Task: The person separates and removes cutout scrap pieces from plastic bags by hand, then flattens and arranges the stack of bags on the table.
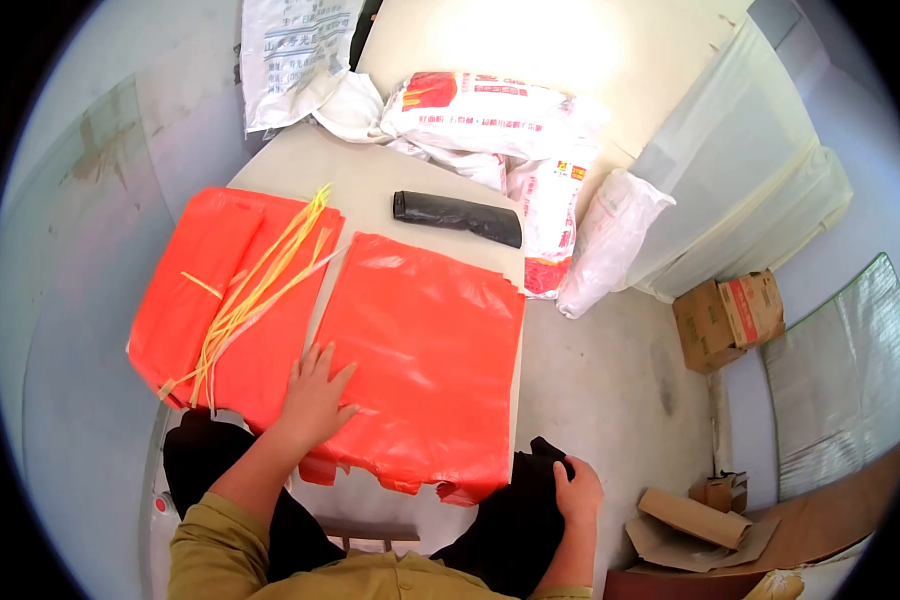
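Your left hand [316, 400] lay spread on red bags [425, 350], likely steadying; right hand's [578, 490] grip unclear; separating one likely called for both.

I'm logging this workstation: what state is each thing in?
Yellow strips: loose, bunched
Left red plastic stack: beneath strips
Right red plastic stack: laid flat
Black plastic: rolled up
Left hand: open, on red plastic
Right hand: on trouser leg, grip unclear
Printed sacks: bulging
Cardboard boxes: unclear whether open

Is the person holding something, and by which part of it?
The left hand holds nothing: it lies spread on the red plastic. The right hand rests at the black trousers; whether it grips anything can't be told.
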`<control>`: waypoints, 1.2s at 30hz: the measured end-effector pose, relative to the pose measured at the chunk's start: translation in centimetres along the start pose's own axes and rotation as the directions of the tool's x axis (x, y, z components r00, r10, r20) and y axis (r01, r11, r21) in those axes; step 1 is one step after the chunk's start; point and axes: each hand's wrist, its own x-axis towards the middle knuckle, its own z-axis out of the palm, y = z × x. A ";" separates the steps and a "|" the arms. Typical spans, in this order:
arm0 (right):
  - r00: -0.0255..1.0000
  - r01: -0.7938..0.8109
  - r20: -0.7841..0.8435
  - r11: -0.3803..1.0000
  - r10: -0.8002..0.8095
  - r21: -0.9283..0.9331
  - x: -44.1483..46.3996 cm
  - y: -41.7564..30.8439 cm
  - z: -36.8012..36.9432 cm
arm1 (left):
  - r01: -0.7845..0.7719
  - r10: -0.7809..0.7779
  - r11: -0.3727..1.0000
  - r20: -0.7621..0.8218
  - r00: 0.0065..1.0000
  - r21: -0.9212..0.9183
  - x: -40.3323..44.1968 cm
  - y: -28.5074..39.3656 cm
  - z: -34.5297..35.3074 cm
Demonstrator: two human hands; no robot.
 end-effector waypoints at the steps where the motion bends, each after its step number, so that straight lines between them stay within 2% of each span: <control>1: 1.000 0.008 -0.007 1.000 -0.008 0.000 0.0 -0.1 0.1 | 0.001 -0.001 1.000 0.001 1.000 0.004 0.0 0.0 0.1; 17: 0.996 0.093 0.005 0.996 -0.093 0.020 0.3 -3.0 1.0 | -0.013 0.013 1.000 0.004 1.000 -0.023 0.0 -0.1 0.0; 36: 0.998 0.056 0.001 0.998 -0.056 0.015 0.2 -2.2 0.1 | -0.075 0.074 0.993 0.015 0.997 0.087 -0.1 -0.7 -0.2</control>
